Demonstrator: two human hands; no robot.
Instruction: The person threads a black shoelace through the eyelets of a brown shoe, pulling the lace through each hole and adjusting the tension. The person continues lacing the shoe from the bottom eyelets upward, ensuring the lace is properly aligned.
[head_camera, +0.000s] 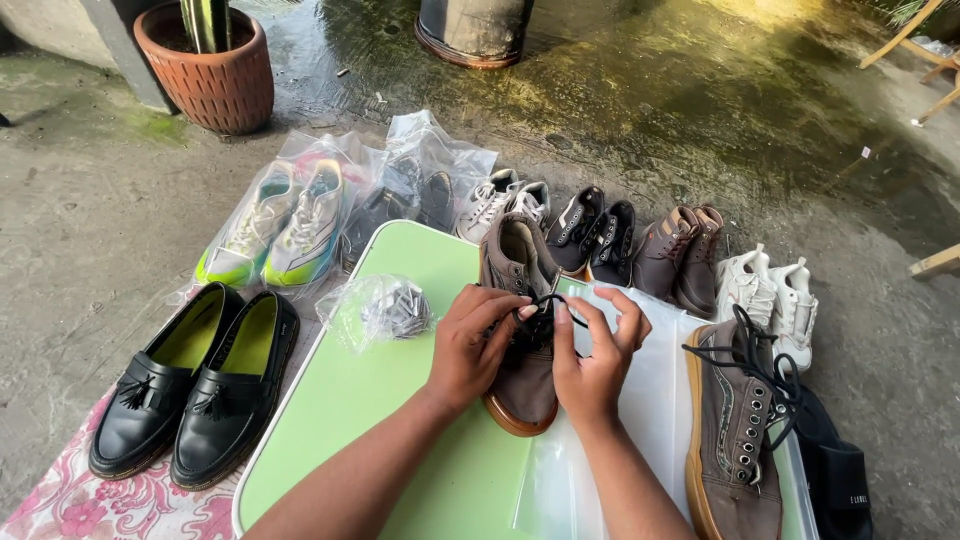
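Both hands, left hand (468, 345) and right hand (592, 350), pinch a thin, limp black lace (540, 303) over a brown shoe (520, 300), light and soft-sided, on the green surface (400, 400).

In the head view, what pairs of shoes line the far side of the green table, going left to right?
Bagged green-soled trainers → bagged dark shoes → grey-white sneakers → black sneakers → brown shoes → white sneakers.
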